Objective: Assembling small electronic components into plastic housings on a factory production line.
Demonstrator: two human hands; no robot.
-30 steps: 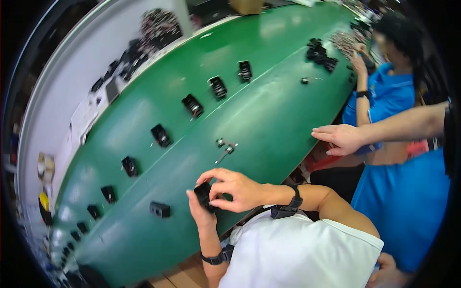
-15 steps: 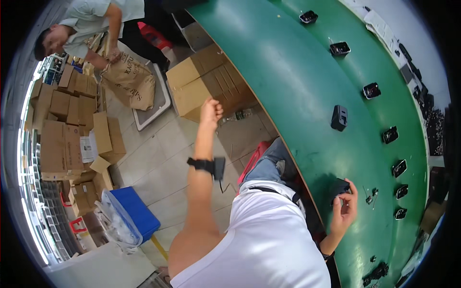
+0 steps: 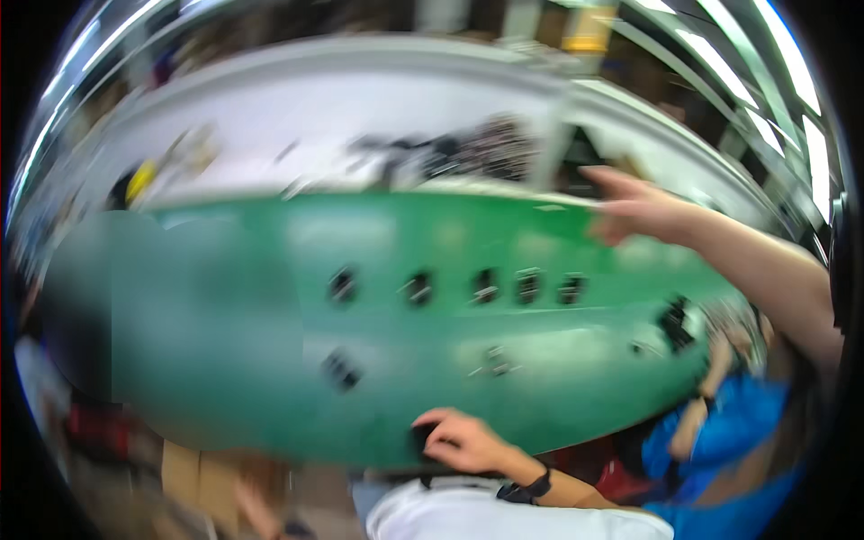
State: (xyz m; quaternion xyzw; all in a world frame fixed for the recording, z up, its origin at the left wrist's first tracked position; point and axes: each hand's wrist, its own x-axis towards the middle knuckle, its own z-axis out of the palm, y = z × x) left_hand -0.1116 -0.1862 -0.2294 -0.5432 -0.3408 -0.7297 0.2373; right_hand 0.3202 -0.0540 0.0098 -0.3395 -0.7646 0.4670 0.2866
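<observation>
Everything is smeared by motion. At the near edge of the green table (image 3: pixel 405 409), my right hand (image 3: pixel 468 443) has its fingers curled round a small black block-shaped piece (image 3: pixel 421 437), partly hidden by the hand. A dark band circles that wrist. Low on the left, away from the table top, my left hand (image 3: pixel 256 504) is a blur, and its fingers cannot be made out. Farther in on the table lie a black box-like casing (image 3: pixel 342 370) and some small dark parts (image 3: pixel 496 362).
Several small black-and-pale units (image 3: pixel 418 288) form a row across the table. Another person's arm (image 3: pixel 738 238) reaches in from the right, finger extended. A person in blue (image 3: pixel 720 427) is at the table's right end, near a dark bundle (image 3: pixel 675 324). A cardboard box (image 3: pixel 202 472) stands lower left.
My view has swung round to the right, so the table now spans the picture. The pointing arm and the person in blue have come into view. My right hand still holds the black piece.
</observation>
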